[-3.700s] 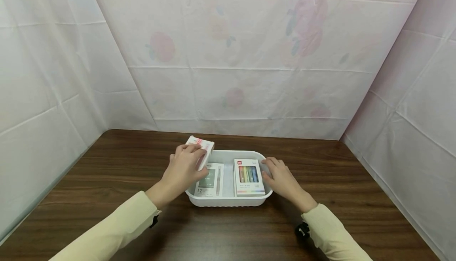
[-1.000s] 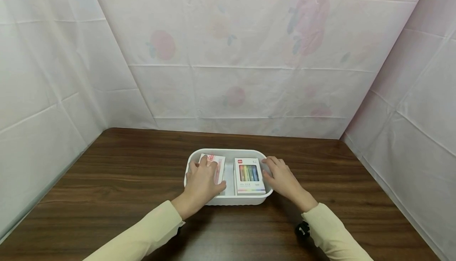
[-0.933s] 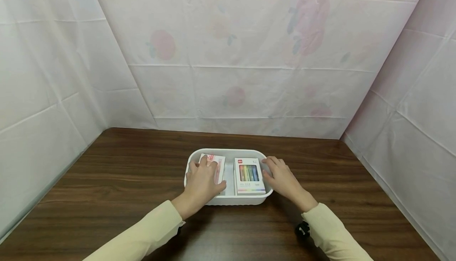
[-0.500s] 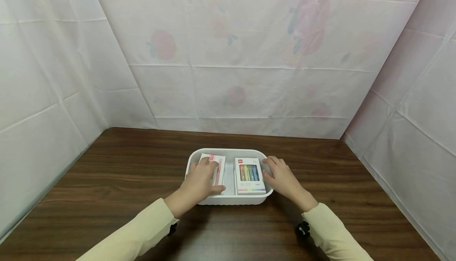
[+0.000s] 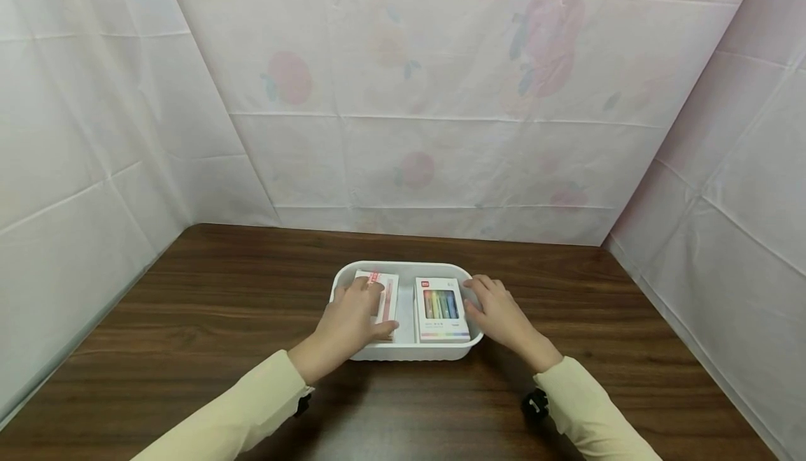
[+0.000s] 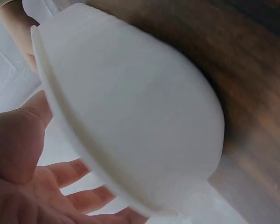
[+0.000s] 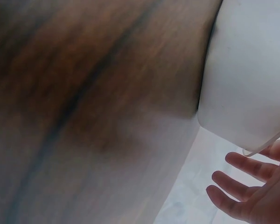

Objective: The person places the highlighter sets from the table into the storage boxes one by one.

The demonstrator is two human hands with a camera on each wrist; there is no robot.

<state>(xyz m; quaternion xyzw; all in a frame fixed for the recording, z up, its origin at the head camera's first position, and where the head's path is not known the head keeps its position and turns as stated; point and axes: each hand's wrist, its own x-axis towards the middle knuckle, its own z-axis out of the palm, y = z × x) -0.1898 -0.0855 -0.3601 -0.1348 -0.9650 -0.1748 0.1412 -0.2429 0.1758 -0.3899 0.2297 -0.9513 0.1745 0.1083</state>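
Observation:
A white plastic tray [image 5: 434, 354] stands on the table. My left hand [image 5: 346, 321] reaches over its left end and rests on a white box with red and pink print [image 5: 390, 293]. The thumb lies across the box's lower right part; the left wrist view shows loosely spread fingers, their tips hidden behind the rim. In the tray's right half is a white box with a picture of coloured sticks [image 5: 442, 310]. My right hand [image 5: 500, 317] lies at the right rim, thumb beside that box, other fingers relaxed and apart in the right wrist view.
The dark wood-grain table [image 5: 239, 286] surrounds the tray. Behind it hangs a pale cloth with faint fruit prints [image 5: 403, 97], and more cloth closes off both sides. A strip of bare tray floor separates the two boxes.
The left hand has brought the red-printed box down from the tray's upper left, over the green-windowed box, which is now hidden. It then shifted slightly left. The right hand has stayed put.

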